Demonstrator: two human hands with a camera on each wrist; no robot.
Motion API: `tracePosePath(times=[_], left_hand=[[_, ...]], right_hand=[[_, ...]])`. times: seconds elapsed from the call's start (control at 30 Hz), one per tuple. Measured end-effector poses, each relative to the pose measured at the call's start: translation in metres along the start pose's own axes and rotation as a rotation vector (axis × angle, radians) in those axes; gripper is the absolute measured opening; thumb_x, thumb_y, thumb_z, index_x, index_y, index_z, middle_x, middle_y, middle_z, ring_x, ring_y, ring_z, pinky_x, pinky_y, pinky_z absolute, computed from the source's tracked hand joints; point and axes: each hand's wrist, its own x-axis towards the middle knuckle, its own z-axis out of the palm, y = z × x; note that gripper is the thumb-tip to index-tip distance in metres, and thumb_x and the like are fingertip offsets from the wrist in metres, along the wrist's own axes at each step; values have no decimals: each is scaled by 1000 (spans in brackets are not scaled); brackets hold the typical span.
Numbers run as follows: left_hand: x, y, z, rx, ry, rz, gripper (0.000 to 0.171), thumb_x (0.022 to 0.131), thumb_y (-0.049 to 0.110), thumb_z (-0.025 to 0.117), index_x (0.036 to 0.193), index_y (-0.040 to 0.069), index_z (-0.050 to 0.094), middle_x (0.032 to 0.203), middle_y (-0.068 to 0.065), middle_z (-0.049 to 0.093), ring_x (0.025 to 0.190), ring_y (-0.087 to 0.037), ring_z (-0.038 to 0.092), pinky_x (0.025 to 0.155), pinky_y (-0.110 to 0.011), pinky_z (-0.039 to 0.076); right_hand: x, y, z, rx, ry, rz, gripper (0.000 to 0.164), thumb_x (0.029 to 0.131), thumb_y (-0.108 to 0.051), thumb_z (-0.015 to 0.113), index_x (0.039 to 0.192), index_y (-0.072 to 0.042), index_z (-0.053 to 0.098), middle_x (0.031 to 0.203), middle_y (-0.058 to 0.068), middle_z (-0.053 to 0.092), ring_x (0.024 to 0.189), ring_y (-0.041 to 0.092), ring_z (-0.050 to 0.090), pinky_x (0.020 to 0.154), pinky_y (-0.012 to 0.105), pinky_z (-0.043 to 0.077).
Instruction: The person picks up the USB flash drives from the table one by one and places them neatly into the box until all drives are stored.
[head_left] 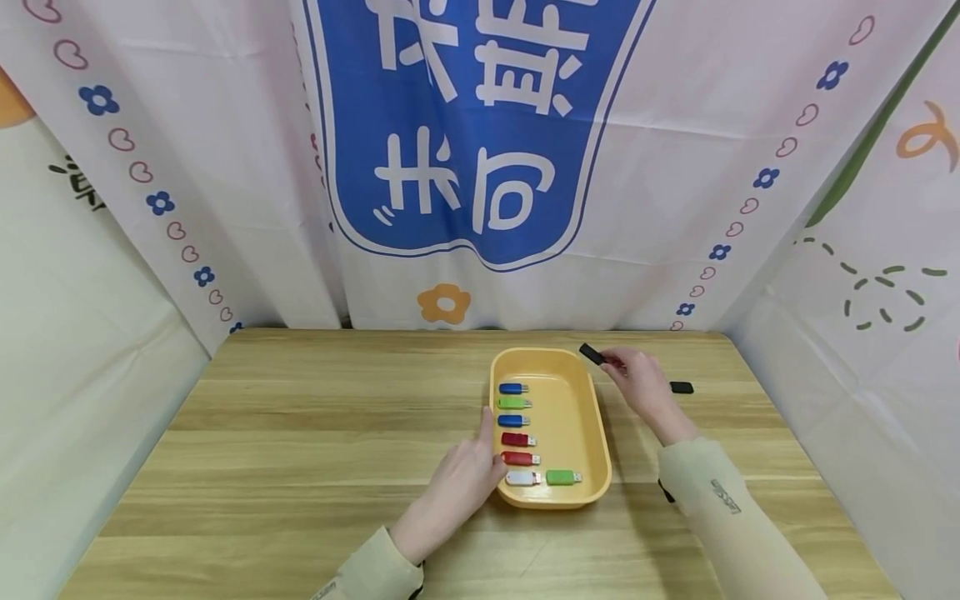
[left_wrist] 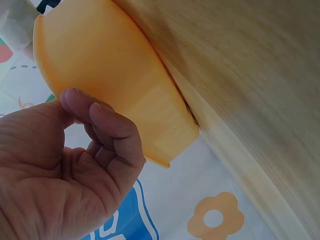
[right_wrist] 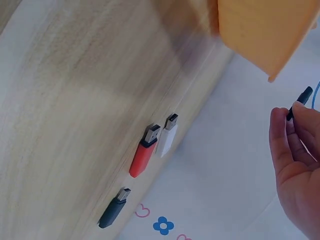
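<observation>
A yellow tray [head_left: 555, 502] stands on the wooden table, with several USB sticks in it: blue, green, red and white, mostly in a column along its left side. My left hand [head_left: 467, 477] holds the tray's left rim, thumb over the edge, index finger pointing forward along it. The left wrist view shows its other fingers curled beside the outer wall. Near the tray's far right corner, my right hand [head_left: 637, 385] pinches a black USB stick [head_left: 591, 353] between thumb and fingers, above tray height; its connector end cannot be made out.
Right of the tray, a white USB stick [right_wrist: 166, 140], a red USB stick [right_wrist: 142, 156] and another black USB stick [right_wrist: 113, 211] lie on the table. A black piece [head_left: 666, 492] shows partly beside the right sleeve. Printed cloth [head_left: 262, 208] hangs behind the table.
</observation>
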Motion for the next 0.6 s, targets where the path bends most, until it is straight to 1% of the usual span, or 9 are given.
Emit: tracePosePath(times=[0.2,0.3,0.4,0.53,0.6], left_hand=[[0,0,1,11,9,13,77,89,10,69,151,-10,28,58,3,44,40,-6,38,37,-17,31],[1,0,1,15,-3,-2,77,90,11,69,152,-10,27,59,3,45,41,-6,38,38,-17,32],[1,1,1,13,-17,-16,77,91,11,68,152,-10,27,58,3,45,41,-7,39,38,-18,33],[1,1,1,-4,-40,-44,77,92,13,68,153,-8,26,58,3,45,41,-8,41,38,-18,34],[2,1,1,-8,-40,-47,77,92,13,67,153,-8,26,58,3,45,41,-8,41,39,-19,34]], right_hand=[[-5,-9,-1,23,-6,-91,22,95,-6,64,114,3,70,107,21,73,93,31,71,82,45,60],[-9,-14,-2,35,-29,-123,20,94,-4,65,112,3,71,104,19,73,91,29,70,81,43,60],[-14,-19,-2,33,-52,-136,19,93,-4,66,110,2,71,102,17,74,89,26,70,79,41,60],[-18,-23,-1,6,-69,-168,18,92,-5,68,109,0,72,101,14,74,88,24,69,77,40,59],[-21,-26,-1,0,-84,-182,17,92,-5,68,108,-1,73,102,13,74,89,23,69,77,39,59]])
